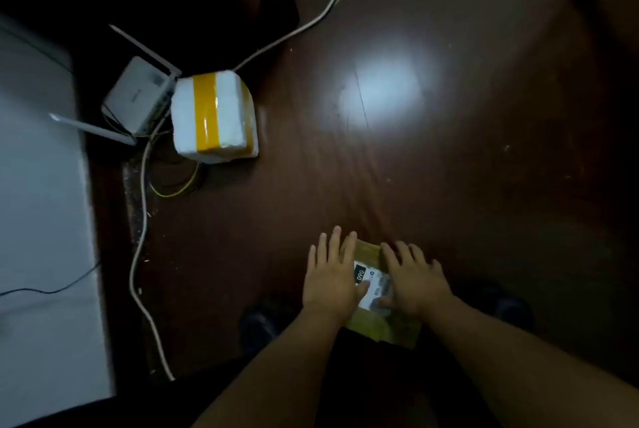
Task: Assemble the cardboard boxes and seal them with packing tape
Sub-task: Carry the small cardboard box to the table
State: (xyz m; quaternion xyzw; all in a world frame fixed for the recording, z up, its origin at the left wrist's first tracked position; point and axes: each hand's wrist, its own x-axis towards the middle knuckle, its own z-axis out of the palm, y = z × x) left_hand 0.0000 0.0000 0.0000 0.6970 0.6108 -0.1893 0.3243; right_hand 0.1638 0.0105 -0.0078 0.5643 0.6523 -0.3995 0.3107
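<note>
Hands lie flat, fingers straight, on a small brown tape-wrapped cardboard box (378, 292) with a white printed label, low on the dark wooden floor (449, 185): left hand (332, 275) on its left side, right hand (415, 282) on its right. Far left stands a white foam box banded with yellow tape (214, 116), touching a white router (138, 95).

A white box with two thin sticks, maybe a router (138, 95), sits on the dark brown wooden floor (449, 168). Just beside it is a white foam block (214, 116) with a wide yellow band (206, 114) over its top. A long white cord (141, 244) runs across the floor past both of them. Thin yellow wires (173, 190) curl near the block. A bright spot of light (382, 94) shines on the floor. A big white flat thing (41, 203) fills the left side.
</note>
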